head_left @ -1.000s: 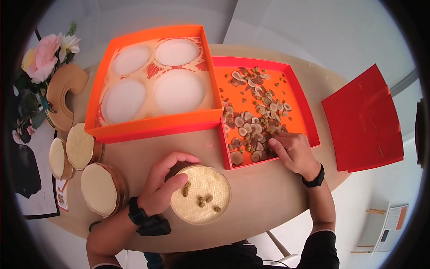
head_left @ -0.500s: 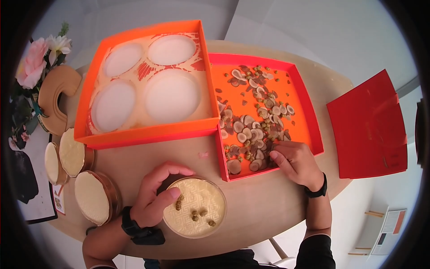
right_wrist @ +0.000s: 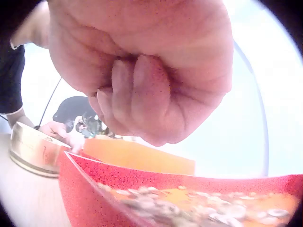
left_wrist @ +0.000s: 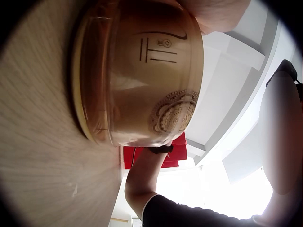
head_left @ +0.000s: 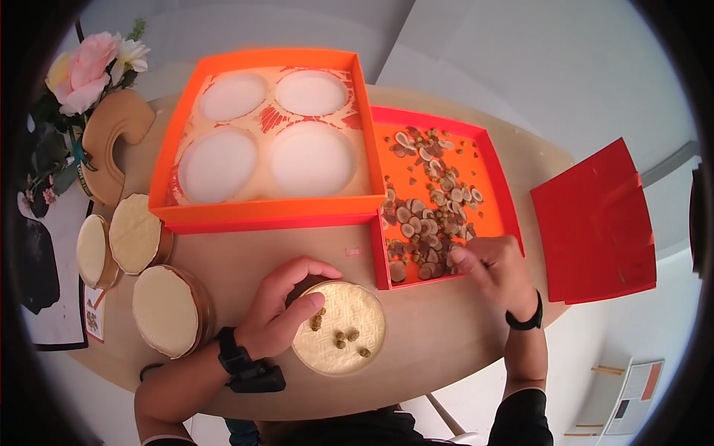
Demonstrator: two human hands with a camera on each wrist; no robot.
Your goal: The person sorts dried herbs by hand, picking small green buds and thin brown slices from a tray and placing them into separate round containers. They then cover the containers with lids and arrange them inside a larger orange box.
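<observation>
L hand (head_left: 279, 316) curls round the round tin (head_left: 338, 327) to steady it nr the red tray (head_left: 381, 253), while R hand (head_left: 497, 271), fingers bunched closed over tray's near corner, maybe pinching bits—can't tell.

A rounded wooden table (head_left: 439, 334) stands on what looks like pale grey floor (head_left: 520, 67), brightly lit.

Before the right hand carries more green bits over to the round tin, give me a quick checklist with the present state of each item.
1. Left hand grips round tin: ok.
2. Tin top unobstructed, a few green bits on it: ok.
3. Right hand at the near corner of the red tray: ok.
4. Right grip holds a piece: cannot tell, fingers are curled under.
5. Table between tray and tin bare: ok.
</observation>
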